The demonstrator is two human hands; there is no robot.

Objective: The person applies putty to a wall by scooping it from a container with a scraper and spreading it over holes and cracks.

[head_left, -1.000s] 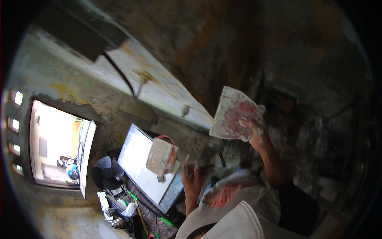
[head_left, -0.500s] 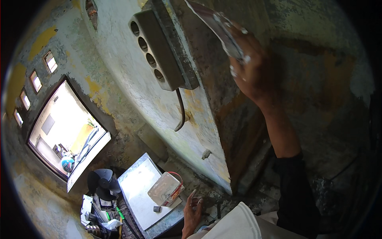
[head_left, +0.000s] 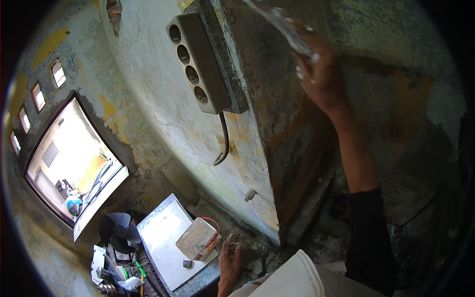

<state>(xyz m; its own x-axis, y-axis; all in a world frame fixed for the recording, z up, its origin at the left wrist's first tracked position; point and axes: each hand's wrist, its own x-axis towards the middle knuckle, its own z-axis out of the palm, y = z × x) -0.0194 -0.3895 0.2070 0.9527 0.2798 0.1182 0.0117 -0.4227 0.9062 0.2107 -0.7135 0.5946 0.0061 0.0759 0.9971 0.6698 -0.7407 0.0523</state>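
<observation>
My right hand (head_left: 321, 72) is raised by the dark wall face (head_left: 277, 99), closed on a thin board (head_left: 277, 27) seen nearly edge-on; white paste marks its fingers. Left of it, a power strip (head_left: 195, 64) with round sockets is fixed near the wall's corner, a cable (head_left: 225, 138) hanging from it. Low in the view, my left hand (head_left: 230, 262) has loosely bent, spread fingers with pale residue and nothing visible in them. It is beside a clear plastic container (head_left: 193, 237) with a red handle, which rests on a white board (head_left: 166, 247).
At left are a window (head_left: 64, 153) with a sill and small wall openings (head_left: 38, 96). A black fan blade (head_left: 118, 230), assorted tools (head_left: 118, 267) and a small grey block (head_left: 187, 264) lie at lower left. The weathered wall corner (head_left: 269, 188) runs down the middle.
My right hand and the board have risen to the upper wall, the board turning edge-on. The view has shifted, bringing the power strip into sight. My left hand stays low by the container.
</observation>
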